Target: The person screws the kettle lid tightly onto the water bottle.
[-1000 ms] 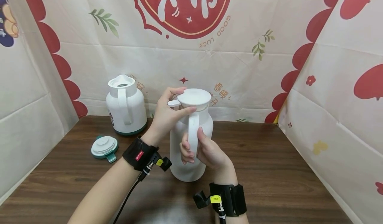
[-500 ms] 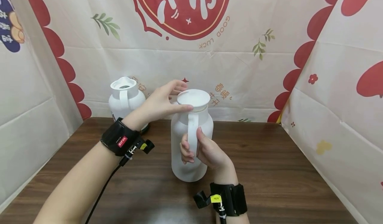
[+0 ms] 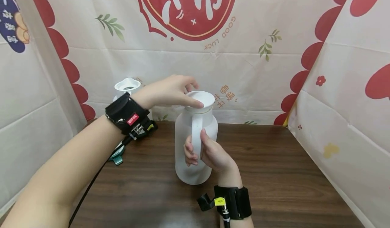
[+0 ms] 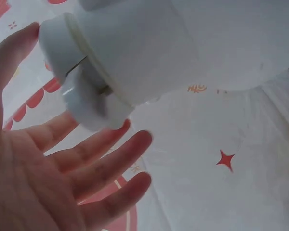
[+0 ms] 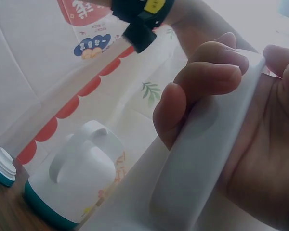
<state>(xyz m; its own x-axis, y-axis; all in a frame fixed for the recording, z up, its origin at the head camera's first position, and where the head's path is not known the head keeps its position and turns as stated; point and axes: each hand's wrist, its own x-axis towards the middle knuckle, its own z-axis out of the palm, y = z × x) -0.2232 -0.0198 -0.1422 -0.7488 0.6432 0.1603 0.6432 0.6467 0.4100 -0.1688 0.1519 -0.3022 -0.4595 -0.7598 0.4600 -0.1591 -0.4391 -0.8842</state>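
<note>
A tall white thermos jug (image 3: 195, 163) with a flat round lid (image 3: 201, 97) stands upright on the table. My right hand (image 3: 211, 152) grips its handle (image 3: 197, 130), fingers curled round it, as the right wrist view also shows on the handle (image 5: 207, 149). Over the lid is my left hand (image 3: 173, 91), its thumb at the near rim. In the left wrist view, the fingers of the left hand (image 4: 53, 168) are spread and loosely bent around the spout-side flap (image 4: 84, 98); the thumb tip meets the lid's edge.
A smaller white jug with a green base (image 5: 82, 178) stands at the back left, topped by an open mouth (image 3: 128, 85). Near it lies a white-and-green lid (image 3: 117, 157), partly behind the left forearm. Printed cloth (image 3: 167, 59) hangs around the wooden table (image 3: 268, 174).
My left hand has let go of the lid's side and turned over the top, its forearm swinging left. The lid's tab has rotated out of the head view's sight. The right hand keeps its grip.
</note>
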